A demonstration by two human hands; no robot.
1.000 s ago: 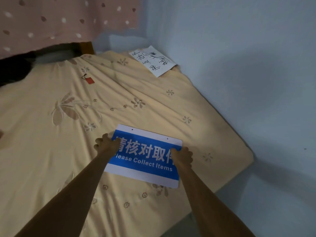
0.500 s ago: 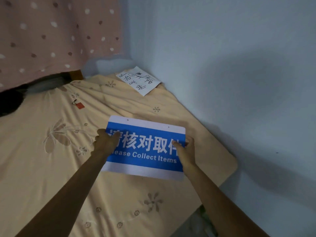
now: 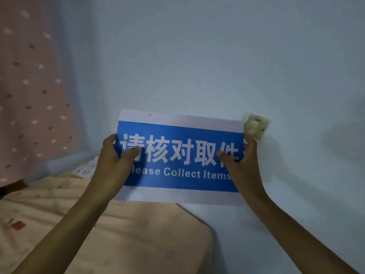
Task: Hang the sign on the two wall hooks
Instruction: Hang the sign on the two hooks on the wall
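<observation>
A blue and white sign (image 3: 180, 157) reading "Please Collect Items" is held upright in front of the pale wall, above the bed. My left hand (image 3: 116, 155) grips its left edge, thumb on the front. My right hand (image 3: 242, 157) grips its right edge the same way. A small hole shows near the sign's top left. One square adhesive wall hook (image 3: 255, 124) sticks to the wall just past the sign's top right corner. A second hook is not visible.
The pale blue wall (image 3: 217, 56) fills most of the view. A bed with a peach floral cover (image 3: 118, 234) lies below the sign, with a white paper sheet (image 3: 85, 172) at its far end. A pink dotted curtain (image 3: 29, 95) hangs at left.
Both hands have lifted the sign off the bed and turned it up against the wall. The view has swung upward, and a wall hook has come into sight.
</observation>
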